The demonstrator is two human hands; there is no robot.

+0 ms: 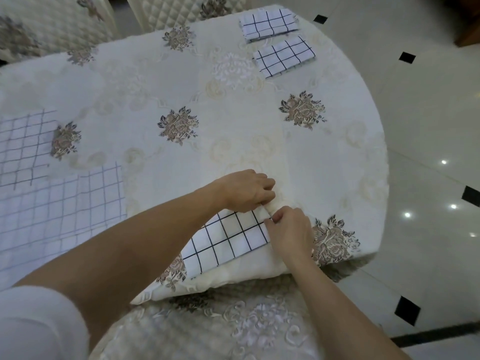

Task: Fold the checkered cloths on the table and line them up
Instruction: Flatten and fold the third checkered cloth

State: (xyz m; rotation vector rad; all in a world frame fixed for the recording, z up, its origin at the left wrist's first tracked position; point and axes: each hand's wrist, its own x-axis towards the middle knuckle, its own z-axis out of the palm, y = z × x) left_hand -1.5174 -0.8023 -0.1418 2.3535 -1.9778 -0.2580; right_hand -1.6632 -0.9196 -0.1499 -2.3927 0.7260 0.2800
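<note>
Our left hand (246,190) and right hand (288,229) both pinch, fingers curled, the right corner of the white black-grid checkered cloth (228,242), lying near-right on the cream embroidered desk cloth (233,141). Risk: desk cloth bunches between them, we may catch it in the fold; skewed result versus the two folded cloths (270,22) far right.

Bare forearms reach forward and converge. Left hand (246,192) knuckles up, fingers curled; right hand (291,229) just beside. Both pinch the checkered cloth (228,237) corner.
</note>
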